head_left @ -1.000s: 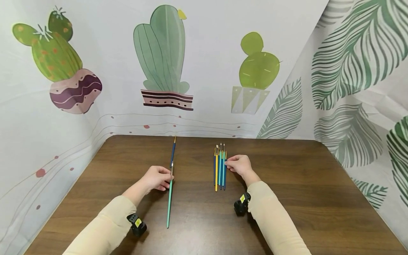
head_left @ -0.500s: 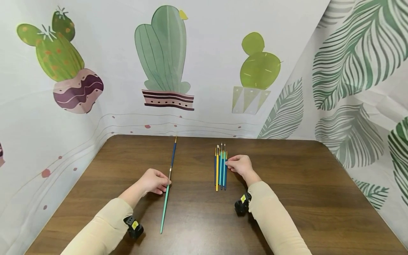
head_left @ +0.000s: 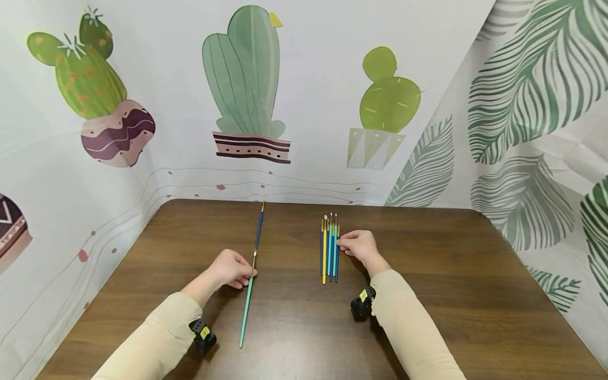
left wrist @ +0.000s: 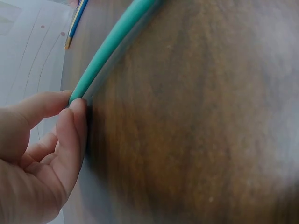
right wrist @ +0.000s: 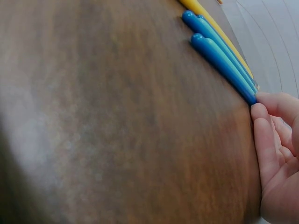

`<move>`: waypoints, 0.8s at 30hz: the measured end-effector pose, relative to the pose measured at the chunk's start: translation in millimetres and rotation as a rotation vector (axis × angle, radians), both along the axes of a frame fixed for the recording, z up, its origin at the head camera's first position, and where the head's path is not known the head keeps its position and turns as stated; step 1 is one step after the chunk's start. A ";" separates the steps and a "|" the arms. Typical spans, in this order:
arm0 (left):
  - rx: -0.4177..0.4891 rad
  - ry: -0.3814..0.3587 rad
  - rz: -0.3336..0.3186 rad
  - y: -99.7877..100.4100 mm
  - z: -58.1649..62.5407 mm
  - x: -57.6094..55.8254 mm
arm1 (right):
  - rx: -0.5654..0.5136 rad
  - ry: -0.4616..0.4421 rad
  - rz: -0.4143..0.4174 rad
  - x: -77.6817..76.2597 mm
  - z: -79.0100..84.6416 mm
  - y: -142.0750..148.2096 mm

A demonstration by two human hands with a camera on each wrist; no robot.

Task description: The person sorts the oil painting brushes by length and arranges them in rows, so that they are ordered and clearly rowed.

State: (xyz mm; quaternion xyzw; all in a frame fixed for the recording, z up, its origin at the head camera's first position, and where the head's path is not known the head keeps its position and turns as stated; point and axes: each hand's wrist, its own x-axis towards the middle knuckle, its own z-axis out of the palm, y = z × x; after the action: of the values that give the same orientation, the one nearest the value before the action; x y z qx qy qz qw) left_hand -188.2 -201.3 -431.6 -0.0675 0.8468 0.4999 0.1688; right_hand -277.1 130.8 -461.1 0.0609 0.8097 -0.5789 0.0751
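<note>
- Brown table [head_left: 299, 338], wood-grained: is spreading beneath everything, a patch of light shining on its near middle.
- Sleeves, cream, two: the left sleeve [head_left: 154, 330] and right sleeve [head_left: 413, 322] are reaching in from the near side.
- Wrist cameras, black, each bearing a yellow mark: the left one [head_left: 203, 336] and right one [head_left: 362, 304] are sitting at the cuffs.
- Green brush [head_left: 246, 311]: is pointing its bare handle end toward the person, slanting slightly left.
- Left hand [head_left: 233, 269]: is pinching the green brush near its ferrule between thumb and fingertip, the other fingers curling loosely.
- Yellow brush [head_left: 324, 258]: is lying in a close bundle right of centre, its handle end sitting nearest of the group.
- Blue and teal brushes [head_left: 331, 256]: are lying alongside, roughly parallel, bristles facing away.
- Right hand [head_left: 359, 245]: is pinching the bundle's outermost blue brush [head_left: 337, 266] on its right side, toward the bristle end.
- Separate blue brush [head_left: 259, 227]: is lying beyond the green one, nearly in line, its tip reaching the far edge; whether the two are touching, one cannot tell.
- Backdrop [head_left: 318, 95], white: is hanging behind, showing potted cacti [head_left: 254, 79] and, rightward, striped leaves [head_left: 527, 89].
</note>
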 end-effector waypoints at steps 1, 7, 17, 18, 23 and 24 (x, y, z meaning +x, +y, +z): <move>-0.008 -0.002 0.006 0.8 0.6 0.1 | 0.003 0.000 -0.001 0.4 0.5 -0.2; -0.066 0.012 0.032 4.2 -1.0 -1.2 | 0.005 -0.001 0.000 1.1 1.5 -0.2; -0.083 0.016 0.037 3.7 -3.8 -2.4 | -0.006 0.000 0.002 0.7 0.8 0.2; -0.082 0.019 0.037 3.3 -3.6 -2.3 | -0.011 0.000 -0.001 0.6 0.7 -0.1; -0.091 0.025 0.043 0.5 -1.9 -1.7 | -0.018 -0.003 -0.003 0.8 1.4 -0.8; -0.091 0.029 0.048 0.1 -1.6 -1.5 | -0.018 -0.006 -0.004 0.8 1.7 -1.0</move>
State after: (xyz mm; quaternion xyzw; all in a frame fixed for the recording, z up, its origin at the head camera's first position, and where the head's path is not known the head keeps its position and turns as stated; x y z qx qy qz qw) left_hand -189.7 -201.1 -433.2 -0.0884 0.8691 0.4658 0.1412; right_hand -276.3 129.8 -459.4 0.0635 0.8041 -0.5861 0.0768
